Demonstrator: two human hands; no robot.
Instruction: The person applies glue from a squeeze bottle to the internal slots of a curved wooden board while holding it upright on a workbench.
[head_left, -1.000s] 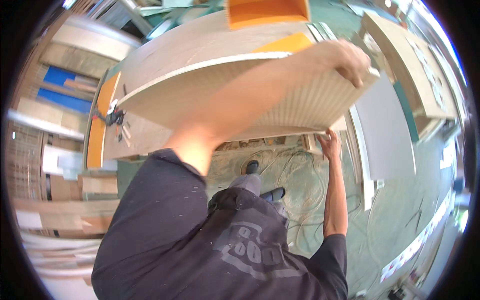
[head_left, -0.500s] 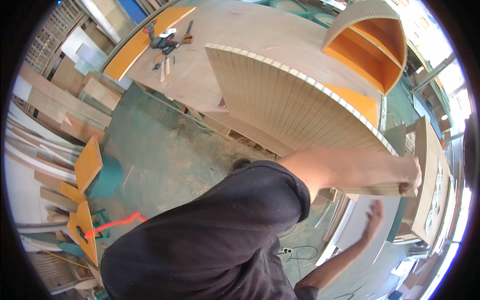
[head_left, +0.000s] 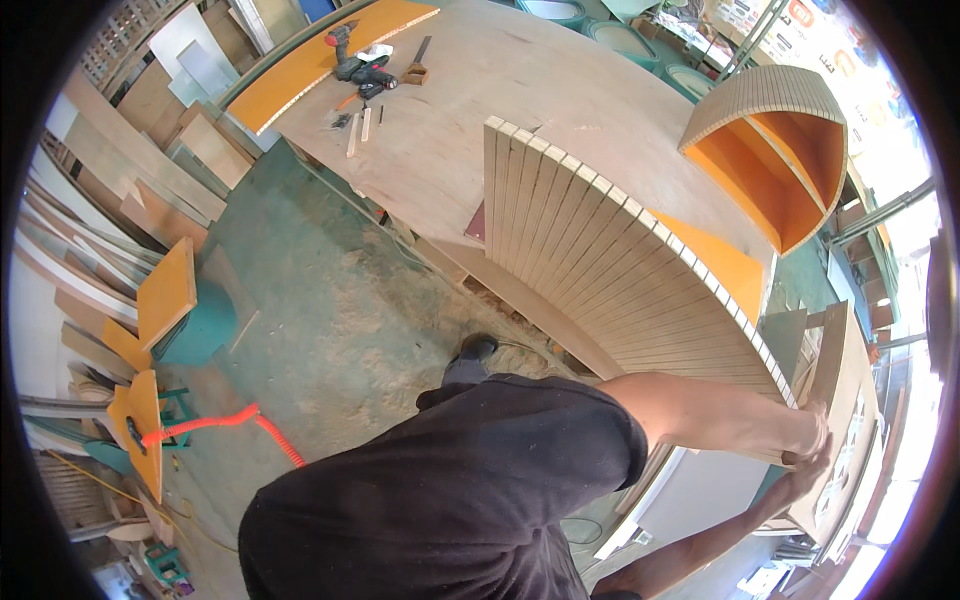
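Observation:
A long grooved wooden panel [head_left: 600,250] stands on its long edge along the near side of the workbench [head_left: 480,75]. Its upper edge shows a row of pale slat ends, and it looks curved in this wide view. At the panel's right end, my left hand [head_left: 808,432] is closed around the edge. Just below it my right hand [head_left: 803,482] meets the same end, its fingers closed against the panel and partly hidden.
A rounded slatted cabinet [head_left: 765,150] with orange insides stands at the bench's far right. A cordless drill [head_left: 342,45], a handsaw [head_left: 415,70] and wood strips [head_left: 353,135] lie far left. A red coiled air hose [head_left: 215,422] hangs at left; boards [head_left: 140,150] lean there.
My right hand, open and apart from the panel before, has moved up to its right end beside my left hand. The left hand keeps its hold, and the whole view has shifted.

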